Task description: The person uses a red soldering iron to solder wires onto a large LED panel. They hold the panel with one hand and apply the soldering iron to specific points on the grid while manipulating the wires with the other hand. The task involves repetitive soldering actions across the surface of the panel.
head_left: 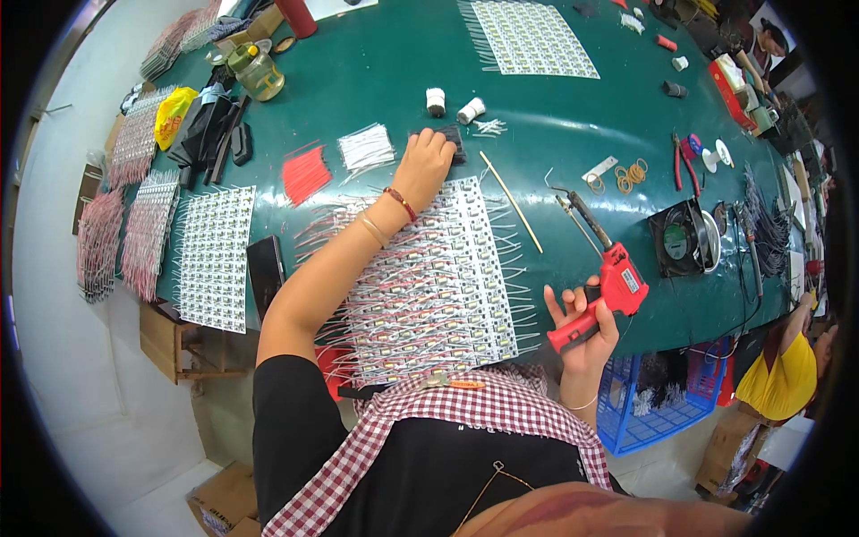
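Note:
My right hand [586,336] grips a red soldering gun [619,285] by its handle. The gun's dark metal tip and thin feed tube point up and left over the green table. My left hand [428,161] reaches over a panel of small white circuit boards [438,277], many with red and white wires attached. Its fingers are bent down at the edge of a small dark pile [455,143]; what they pinch, if anything, is hidden. Left of that hand lie white wires [365,148] and red wires [306,174]. A thin wooden stick [512,202] lies right of the panel.
More board panels [215,259] lie at the left. Two white spools [436,102] and a drink bottle [257,73] stand farther back. Rubber bands [632,176], red-handled pliers [686,168] and a small black fan [682,237] are at the right. A blue crate [658,416] stands below the table edge.

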A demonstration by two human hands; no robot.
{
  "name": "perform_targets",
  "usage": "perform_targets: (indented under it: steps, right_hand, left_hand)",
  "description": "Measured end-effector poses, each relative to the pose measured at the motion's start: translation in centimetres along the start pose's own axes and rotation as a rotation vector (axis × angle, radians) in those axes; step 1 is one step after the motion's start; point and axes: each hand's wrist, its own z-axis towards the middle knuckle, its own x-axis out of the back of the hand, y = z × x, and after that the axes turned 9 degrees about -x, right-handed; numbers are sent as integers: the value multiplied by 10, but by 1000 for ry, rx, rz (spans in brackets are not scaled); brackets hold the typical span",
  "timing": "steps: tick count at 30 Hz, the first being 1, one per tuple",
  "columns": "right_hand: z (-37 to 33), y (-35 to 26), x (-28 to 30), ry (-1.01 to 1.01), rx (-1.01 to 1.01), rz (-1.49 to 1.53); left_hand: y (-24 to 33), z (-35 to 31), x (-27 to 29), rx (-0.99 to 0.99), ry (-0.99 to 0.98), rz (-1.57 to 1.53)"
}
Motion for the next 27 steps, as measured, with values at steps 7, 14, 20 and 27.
perform_targets:
  steps: [7, 14, 20, 27]
  right_hand:
    - [-4, 3, -4, 11, 17, -14]
    - [-7, 3, -10, 21, 36, -27]
    - [-8, -3, -22, 39, 71, -53]
    - [7, -18, -61, 191, 184, -578]
  left_hand:
    - [12, 6, 8, 598, 324, -874]
    - [21, -1, 0, 778, 327, -1235]
    - [19, 0, 9, 643, 294, -1136]
    - [52, 12, 52, 543, 39, -1507]
